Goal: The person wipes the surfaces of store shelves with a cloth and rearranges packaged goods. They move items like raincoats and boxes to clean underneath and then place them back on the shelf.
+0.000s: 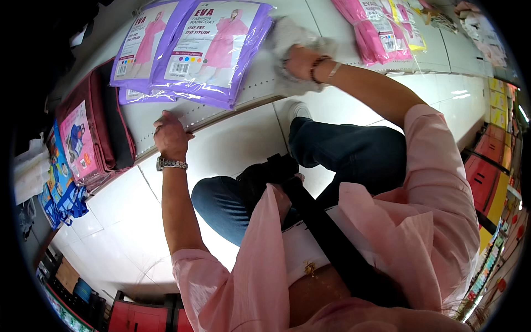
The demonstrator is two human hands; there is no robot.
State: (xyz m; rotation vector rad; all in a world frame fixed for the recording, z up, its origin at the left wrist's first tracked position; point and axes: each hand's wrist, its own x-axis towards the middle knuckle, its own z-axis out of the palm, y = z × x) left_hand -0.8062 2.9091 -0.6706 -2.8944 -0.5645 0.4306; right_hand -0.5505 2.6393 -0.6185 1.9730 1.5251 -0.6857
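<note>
My right hand [305, 62] is closed on a greyish-white cloth [286, 35], pressed to the perforated metal shelf [259, 85] near its front edge. Motion blurs both the cloth and the fingers. To their left lie purple EVA raincoat packs [211, 45] in clear plastic, overlapping one another and partly hanging towards the edge. My left hand [172, 137], a metal-band watch at its wrist, grips the shelf's front edge just below those packs. Its fingers curl on the shelf top and its thumb lies along the rim.
A dark red folded textile pack [93, 128] and blue patterned bags [62, 178] sit at the shelf's left end. Pink raincoat packs [381, 35] lie to the right of the cloth. Below is a glossy tiled floor [232, 151]. Red cabinets [139, 317] stand behind me.
</note>
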